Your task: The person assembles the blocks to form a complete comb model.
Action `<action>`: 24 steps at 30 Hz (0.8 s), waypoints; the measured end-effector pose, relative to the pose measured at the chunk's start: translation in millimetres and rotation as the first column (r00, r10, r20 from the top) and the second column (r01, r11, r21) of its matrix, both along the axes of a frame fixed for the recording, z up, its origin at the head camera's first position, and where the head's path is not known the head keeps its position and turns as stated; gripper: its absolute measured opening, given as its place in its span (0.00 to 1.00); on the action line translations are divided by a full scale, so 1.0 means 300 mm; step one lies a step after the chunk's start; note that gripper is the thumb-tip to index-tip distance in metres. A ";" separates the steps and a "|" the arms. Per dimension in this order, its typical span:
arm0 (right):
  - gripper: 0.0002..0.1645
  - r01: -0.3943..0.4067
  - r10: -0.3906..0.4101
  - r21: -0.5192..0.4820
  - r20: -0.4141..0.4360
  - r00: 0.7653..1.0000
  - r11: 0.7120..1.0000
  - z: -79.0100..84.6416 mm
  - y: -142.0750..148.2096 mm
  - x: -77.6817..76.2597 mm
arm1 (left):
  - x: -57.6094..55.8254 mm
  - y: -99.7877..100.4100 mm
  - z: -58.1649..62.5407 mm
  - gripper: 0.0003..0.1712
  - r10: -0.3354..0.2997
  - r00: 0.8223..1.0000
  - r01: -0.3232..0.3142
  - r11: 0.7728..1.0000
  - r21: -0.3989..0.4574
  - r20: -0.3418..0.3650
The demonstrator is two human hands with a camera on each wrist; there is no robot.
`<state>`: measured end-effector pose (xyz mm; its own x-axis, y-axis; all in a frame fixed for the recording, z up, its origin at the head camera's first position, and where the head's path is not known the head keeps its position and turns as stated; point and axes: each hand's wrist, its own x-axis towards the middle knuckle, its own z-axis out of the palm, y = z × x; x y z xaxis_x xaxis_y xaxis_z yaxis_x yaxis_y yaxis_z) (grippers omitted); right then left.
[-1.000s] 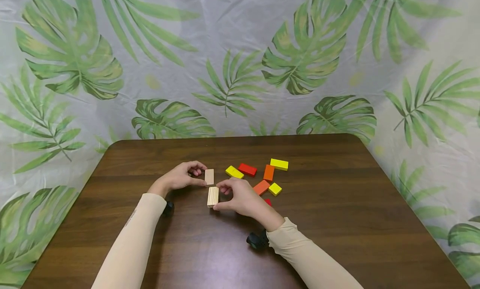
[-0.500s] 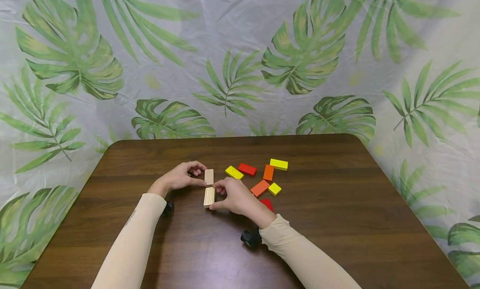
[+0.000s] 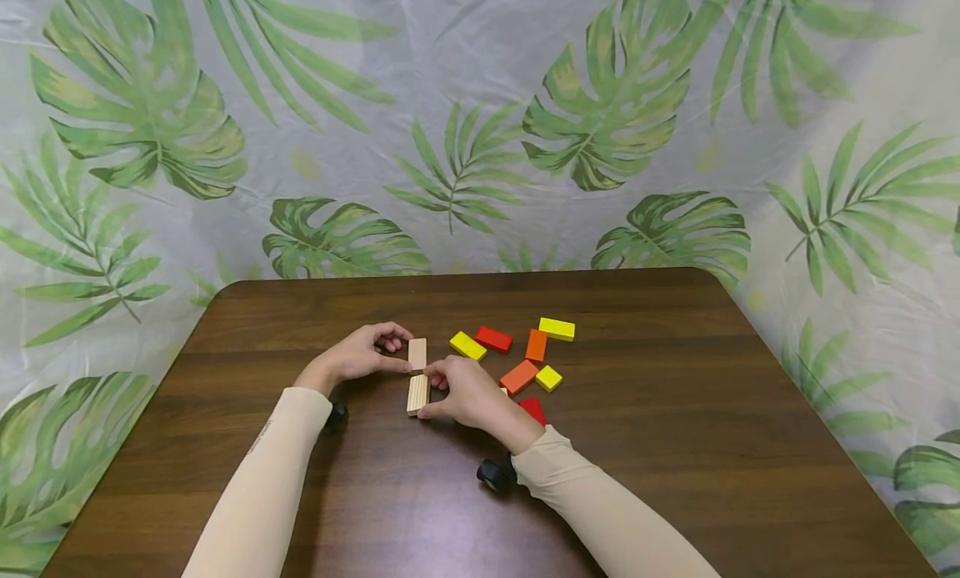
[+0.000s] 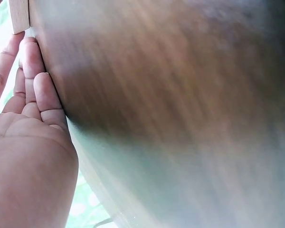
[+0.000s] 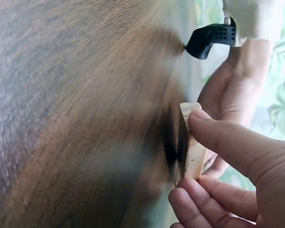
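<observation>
My left hand [image 3: 360, 353] holds a pale, flat wooden block [image 3: 417, 354] by its ends, thumb at the near end and a finger at the far end. In the left wrist view, only a corner of this block [image 4: 19, 15] shows above the fingertips. Just nearer to me, my right hand [image 3: 472, 392] pinches a second plain wooden block [image 3: 417, 394], with lined grain, between thumb and fingertips. The right wrist view shows this block [image 5: 195, 154] gripped at its two ends, close to the table. The two blocks lie nearly in line with a narrow gap between them.
Right of the hands lie several painted blocks, among them a yellow block [image 3: 468, 345], a red block [image 3: 494, 339], an orange block [image 3: 518, 378] and a small yellow block [image 3: 549, 379]. A leaf-patterned cloth [image 3: 480, 186] hangs behind the brown table [image 3: 675, 444].
My right hand has shifted its block slightly left, into line with the other block, uncovering more of a red block. The left hand stays where it was.
</observation>
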<state>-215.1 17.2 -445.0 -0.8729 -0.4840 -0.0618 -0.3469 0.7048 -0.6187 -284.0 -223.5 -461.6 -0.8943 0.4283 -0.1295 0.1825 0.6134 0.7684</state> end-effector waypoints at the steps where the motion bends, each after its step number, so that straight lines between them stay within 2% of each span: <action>1: 0.36 0.001 -0.001 0.000 0.001 1.000 1.000 -0.001 -0.001 -0.001 | 0.000 -0.001 -0.001 0.28 0.000 1.000 0.000 1.000 0.003 0.001; 7: 0.37 0.016 -0.016 0.007 0.009 1.000 1.000 -0.004 -0.009 -0.003 | 0.001 -0.002 0.001 0.27 0.000 1.000 0.000 1.000 0.008 0.004; 15: 0.36 0.015 -0.014 0.026 -0.040 0.999 1.000 -0.008 -0.023 -0.007 | 0.004 -0.002 0.006 0.27 0.006 1.000 -0.006 1.000 0.014 0.002; 24: 0.39 0.031 -0.029 0.037 -0.050 0.998 0.999 -0.015 -0.032 -0.007 | 0.003 0.001 0.001 0.27 0.006 1.000 -0.007 1.000 0.015 0.009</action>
